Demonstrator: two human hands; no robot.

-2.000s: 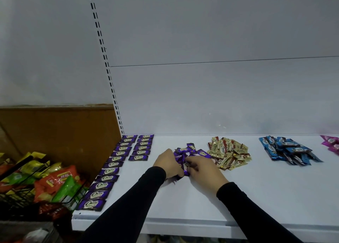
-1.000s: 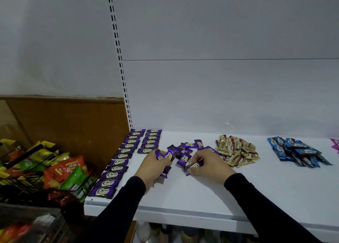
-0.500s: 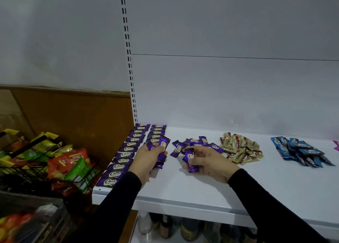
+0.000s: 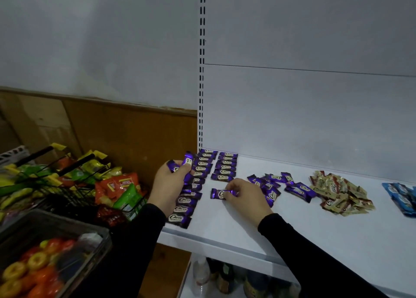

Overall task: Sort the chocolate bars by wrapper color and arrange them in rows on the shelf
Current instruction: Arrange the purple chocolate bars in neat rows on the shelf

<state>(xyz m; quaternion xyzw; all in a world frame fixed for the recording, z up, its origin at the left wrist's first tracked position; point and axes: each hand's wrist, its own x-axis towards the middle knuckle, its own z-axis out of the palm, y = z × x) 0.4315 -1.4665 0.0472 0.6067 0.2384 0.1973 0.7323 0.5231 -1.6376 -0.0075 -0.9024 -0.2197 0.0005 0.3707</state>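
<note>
The fingers of the right hand (image 4: 242,195) are curled and pinch one purple bar (image 4: 221,194) by its right end; this bar lies flat on the white shelf (image 4: 225,228), just in front of the second purple row (image 4: 225,167) and a little apart from its nearest bar. The fingers and thumb of the left hand (image 4: 167,186) are curled round a small bunch of purple bars (image 4: 183,166), which stand up from the fist above the left edge of the shelf, over the first purple row (image 4: 193,189). The first row runs along the left edge of the shelf from the back wall to the front lip, and the hand covers part of it; the second row stands just to the right of it and is shorter, reaching only from the back wall to about the middle of the shelf. To the right of the pinched bar, near the right hand, the loose purple pile (image 4: 279,188) lies unsorted. Further right on the shelf is the gold pile (image 4: 340,193), and at the right border of the view is the blue pile (image 4: 403,197), partly cut off. Both arms wear black sleeves (image 4: 315,255). To the left of the shelf, lower, stands a wire basket (image 4: 67,185) with bright snack bags (image 4: 117,189).
</note>
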